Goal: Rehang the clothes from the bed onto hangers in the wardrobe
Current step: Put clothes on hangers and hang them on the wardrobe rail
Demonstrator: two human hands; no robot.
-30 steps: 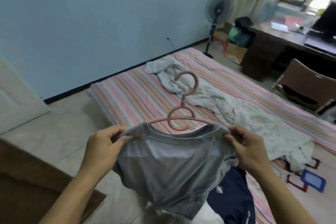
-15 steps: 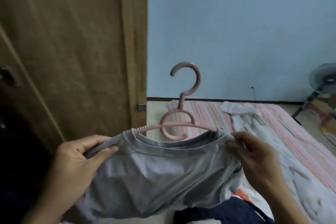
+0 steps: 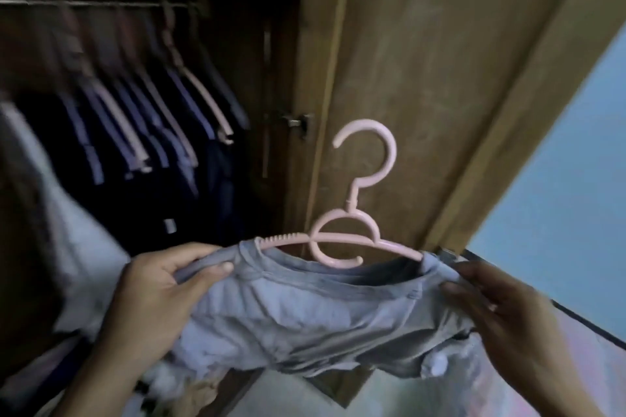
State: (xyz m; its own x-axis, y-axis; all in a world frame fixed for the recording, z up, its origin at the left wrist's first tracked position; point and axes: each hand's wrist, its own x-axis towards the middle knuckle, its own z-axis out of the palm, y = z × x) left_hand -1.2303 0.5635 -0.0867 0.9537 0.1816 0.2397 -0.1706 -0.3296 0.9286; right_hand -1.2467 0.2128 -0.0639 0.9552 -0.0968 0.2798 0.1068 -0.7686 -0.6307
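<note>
Our left hand [image 3: 159, 294] pinched the left shoulder of the soft grey cotton T-shirt [image 3: 305, 318], thumb on top and fingers curled under the cloth; our right hand [image 3: 501, 311] gripped the right shoulder the same way, though blur hid its fingertips. Both forearms reached forward and up, palms turned inward, holding the shirt spread between them. The shirt hung on the pale pink plastic hanger with a round hook [image 3: 352, 230], whose arms ran inside the neckline, the ribbed left arm partly bare. We judged that to be the risk: we held cloth, not hanger, so any tilt could let the hanger slide out of the collar, or the left shoulder slip off. The hook stood upright before the brown wooden wardrobe door [image 3: 440, 61], well below and right of the metal rail [image 3: 84, 3]. Dark garments on pale hangers [image 3: 162, 132] crowded that rail, so the hook might snag a neighbour or miss the bar when lifted
</note>
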